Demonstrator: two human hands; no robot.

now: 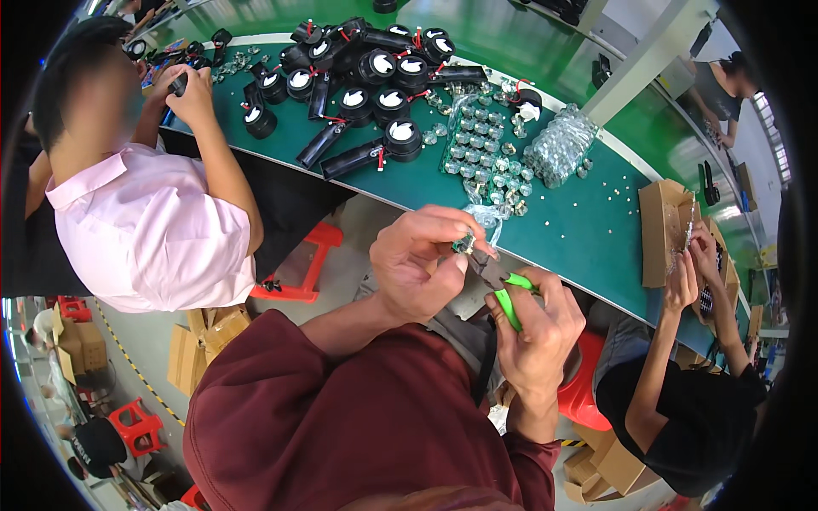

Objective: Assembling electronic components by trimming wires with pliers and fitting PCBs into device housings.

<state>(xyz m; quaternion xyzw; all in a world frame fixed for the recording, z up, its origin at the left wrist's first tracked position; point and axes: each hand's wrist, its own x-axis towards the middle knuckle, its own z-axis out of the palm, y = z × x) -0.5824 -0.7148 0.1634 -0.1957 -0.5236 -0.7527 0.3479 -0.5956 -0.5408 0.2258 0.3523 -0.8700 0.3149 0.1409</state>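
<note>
My left hand [422,260] pinches a small round metal part [464,244] with a clear lens, held up in front of me. My right hand [535,328] grips a pair of pliers with bright green handles [509,300]; the dark jaws [484,262] meet the small part. Both hands sit just in front of the near edge of the green table [588,226]. Dark red sleeves cover my forearms.
Rows of the same small lens parts [481,153] and a clear bag of them [558,146] lie on the table, with black round housings [375,72] behind. A person in a pink shirt [149,230] works at left; another person [682,375] handles a cardboard box [665,226] at right.
</note>
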